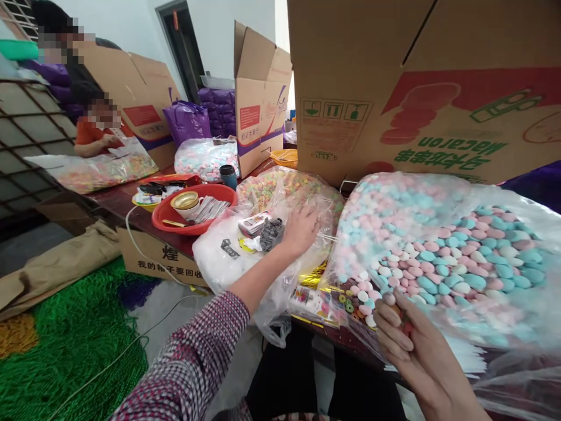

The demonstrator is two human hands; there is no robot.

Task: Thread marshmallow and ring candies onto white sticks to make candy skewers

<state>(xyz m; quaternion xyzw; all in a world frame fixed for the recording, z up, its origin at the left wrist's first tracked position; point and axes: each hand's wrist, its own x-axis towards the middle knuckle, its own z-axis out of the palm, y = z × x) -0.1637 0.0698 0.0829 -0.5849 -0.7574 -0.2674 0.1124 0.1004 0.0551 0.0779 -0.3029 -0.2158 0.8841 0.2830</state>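
My left hand [303,227] reaches forward over a clear plastic bag [219,245], its fingers stretched out over the film. The tips are partly blurred among folds of plastic. Beyond it lies a bag of small yellow, green and orange candies [267,187]. Beside that wrist are a dark crumpled bundle [272,234] and a small printed pack [254,223]. My right hand [407,333] is closed at the front right, fingers curled round something small and reddish, mostly hidden. It is close to a large open bag of pink, blue and white candies [460,263]. Loose ring-shaped candies [348,305] lie left of it.
A red basin [164,225] holds a bowl and thin white packets; a dark cup [228,175] stands behind. Large cartons [342,88] line the back. A co-worker in orange [87,131] sits at the far left. Green stringy material [83,327] covers the floor.
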